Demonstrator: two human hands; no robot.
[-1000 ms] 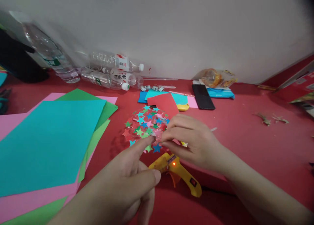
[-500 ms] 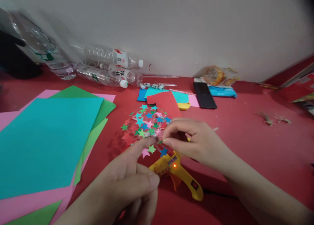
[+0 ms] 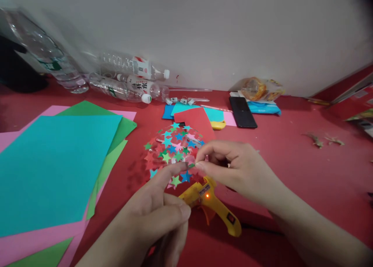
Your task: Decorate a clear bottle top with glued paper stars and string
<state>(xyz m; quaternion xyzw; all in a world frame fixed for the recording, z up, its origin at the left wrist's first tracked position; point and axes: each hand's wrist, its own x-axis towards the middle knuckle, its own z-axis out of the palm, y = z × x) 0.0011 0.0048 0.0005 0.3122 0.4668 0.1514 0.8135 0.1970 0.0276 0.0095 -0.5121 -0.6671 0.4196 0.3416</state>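
Observation:
My right hand (image 3: pixel 233 166) pinches a small green paper piece (image 3: pixel 191 165), perhaps a star, between thumb and index finger. From the other side, the outstretched index finger of my left hand (image 3: pixel 157 208) reaches that piece. My left thumb stands apart from the index, and the other fingers curl underneath. Just beyond both hands sits a clear, rounded form dotted with colourful paper stars (image 3: pixel 178 156); the hands cover part of it. A yellow glue gun (image 3: pixel 217 205) with a glowing orange light lies below, its nozzle end hidden behind my left hand.
Coloured paper sheets (image 3: pixel 58 166) are stacked at left. Plastic bottles (image 3: pixel 116 89) lie along the wall. Behind the stars are a red paper piece (image 3: pixel 195 117) and a yellow-handled tool (image 3: pixel 218 125). A black phone (image 3: pixel 243 112) rests near a blue packet (image 3: pixel 265 108).
The starred form has shifted or turned slightly, so its stars sit in different places. My hands have barely moved, and the green piece shows more clearly between the fingertips.

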